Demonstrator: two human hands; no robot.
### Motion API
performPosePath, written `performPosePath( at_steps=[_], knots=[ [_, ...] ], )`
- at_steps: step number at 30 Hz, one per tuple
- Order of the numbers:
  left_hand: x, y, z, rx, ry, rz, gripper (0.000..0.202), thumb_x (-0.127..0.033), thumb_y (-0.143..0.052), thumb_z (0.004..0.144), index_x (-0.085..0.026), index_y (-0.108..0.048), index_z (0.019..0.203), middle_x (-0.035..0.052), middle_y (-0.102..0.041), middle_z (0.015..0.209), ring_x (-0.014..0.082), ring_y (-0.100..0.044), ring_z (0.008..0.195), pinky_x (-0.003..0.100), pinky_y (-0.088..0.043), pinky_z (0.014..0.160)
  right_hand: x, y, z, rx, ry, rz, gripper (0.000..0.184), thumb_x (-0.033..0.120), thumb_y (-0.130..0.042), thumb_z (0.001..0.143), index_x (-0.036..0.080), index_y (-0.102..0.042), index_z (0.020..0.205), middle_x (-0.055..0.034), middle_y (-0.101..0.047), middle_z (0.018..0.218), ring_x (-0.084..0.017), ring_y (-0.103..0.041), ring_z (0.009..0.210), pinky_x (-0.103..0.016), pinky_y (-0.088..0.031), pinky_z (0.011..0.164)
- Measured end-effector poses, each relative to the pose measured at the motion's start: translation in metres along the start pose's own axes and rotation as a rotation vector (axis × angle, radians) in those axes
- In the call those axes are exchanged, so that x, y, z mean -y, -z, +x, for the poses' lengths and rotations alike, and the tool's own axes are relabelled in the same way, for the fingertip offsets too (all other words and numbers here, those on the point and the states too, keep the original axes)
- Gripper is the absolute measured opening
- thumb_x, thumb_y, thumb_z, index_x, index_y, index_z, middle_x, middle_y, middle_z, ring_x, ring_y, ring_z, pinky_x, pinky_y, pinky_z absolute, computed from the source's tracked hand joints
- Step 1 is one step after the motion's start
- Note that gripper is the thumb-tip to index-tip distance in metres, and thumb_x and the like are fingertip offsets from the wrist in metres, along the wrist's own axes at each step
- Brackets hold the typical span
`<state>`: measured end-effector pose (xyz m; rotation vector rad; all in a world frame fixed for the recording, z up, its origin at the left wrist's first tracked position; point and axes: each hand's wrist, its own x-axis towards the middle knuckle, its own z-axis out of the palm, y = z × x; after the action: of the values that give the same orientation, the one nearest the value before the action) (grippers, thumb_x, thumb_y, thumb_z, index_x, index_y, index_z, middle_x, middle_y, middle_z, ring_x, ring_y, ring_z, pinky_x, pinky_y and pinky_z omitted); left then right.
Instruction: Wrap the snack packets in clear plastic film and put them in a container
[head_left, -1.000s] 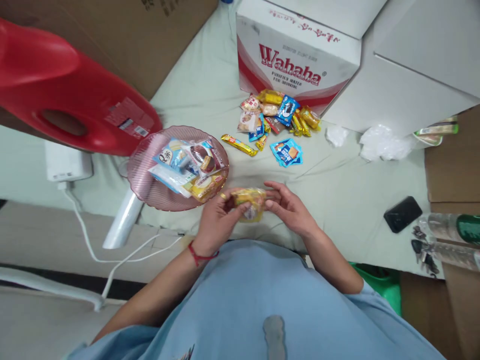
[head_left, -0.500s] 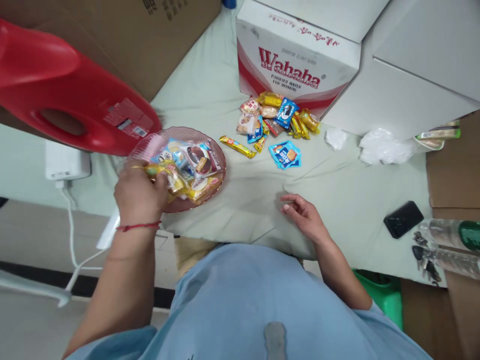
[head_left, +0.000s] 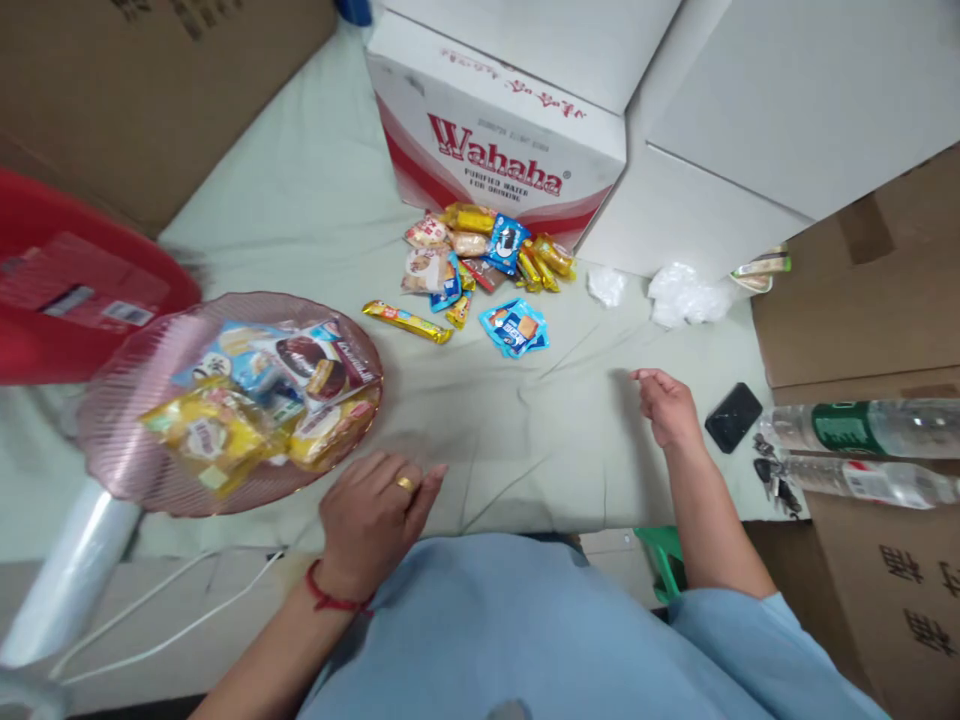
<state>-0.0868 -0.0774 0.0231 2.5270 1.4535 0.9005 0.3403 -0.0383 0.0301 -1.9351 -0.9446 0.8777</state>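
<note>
My left hand (head_left: pixel 379 510) is palm down just off the near right rim of a pink ribbed glass plate (head_left: pixel 112 430). A gold ring is on one finger, the thumb is spread to the right, and no object shows in the hand. On the plate lie a yellow wrapped snack (head_left: pixel 214 435), a brown chocolate-pie packet (head_left: pixel 319 365), a blue-white packet (head_left: pixel 244 350) and another yellow packet (head_left: pixel 334 430). My right hand (head_left: pixel 667 408) hovers over the right side of the cloth, fingers curled together with nothing visible in them.
A pile of wrapped snacks (head_left: pixel 472 250) sits against the Wahaha box (head_left: pixel 495 150). Nearer are a yellow stick packet (head_left: pixel 407 322) and blue packets (head_left: pixel 515 328). Right: crumpled white plastic (head_left: pixel 686 295), a black phone (head_left: pixel 733 417), keys (head_left: pixel 776 480), bottles (head_left: pixel 885 428). Left: a red jug (head_left: pixel 82 280).
My left hand has let go of the yellow snack on the plate and drawn back past the rim. My right hand has shifted right, its fingers more curled. The view has moved too.
</note>
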Motion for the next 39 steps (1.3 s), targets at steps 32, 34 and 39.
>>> performPosePath(
  at_steps=[32, 34, 39],
  knots=[
    [0.010, -0.053, -0.039, 0.102, 0.122, -0.035, 0.015, -0.018, -0.057, 0.098, -0.017, -0.071, 0.102, 0.0126, -0.074, 0.106, 0.0290, -0.065, 0.108, 0.045, -0.053, 0.098, 0.030, 0.017, 0.145, -0.379, 0.482, -0.672, 0.032, 0.018, -0.046, 0.102, 0.011, -0.071, 0.119, -0.0192, -0.065, 0.123, -0.024, -0.054, 0.110, -0.040, -0.041, 0.101],
    [0.011, -0.054, -0.038, 0.102, 0.118, -0.032, 0.013, -0.018, -0.058, 0.098, -0.017, -0.070, 0.102, 0.0125, -0.073, 0.105, 0.0295, -0.064, 0.107, 0.045, -0.053, 0.096, 0.027, 0.026, 0.131, -0.346, 0.469, -0.685, 0.022, 0.015, -0.055, 0.096, 0.015, -0.076, 0.104, -0.0151, -0.067, 0.112, -0.025, -0.050, 0.109, -0.040, -0.041, 0.098],
    [0.011, -0.049, -0.031, 0.065, 0.131, -0.137, 0.009, -0.020, -0.059, 0.099, -0.020, -0.068, 0.099, 0.0090, -0.072, 0.100, 0.0264, -0.065, 0.099, 0.042, -0.052, 0.091, 0.025, 0.039, 0.107, -0.375, 0.453, -0.390, 0.012, 0.016, -0.065, 0.091, 0.019, -0.077, 0.094, -0.0113, -0.063, 0.112, -0.024, -0.043, 0.113, -0.039, -0.037, 0.101]
  ],
)
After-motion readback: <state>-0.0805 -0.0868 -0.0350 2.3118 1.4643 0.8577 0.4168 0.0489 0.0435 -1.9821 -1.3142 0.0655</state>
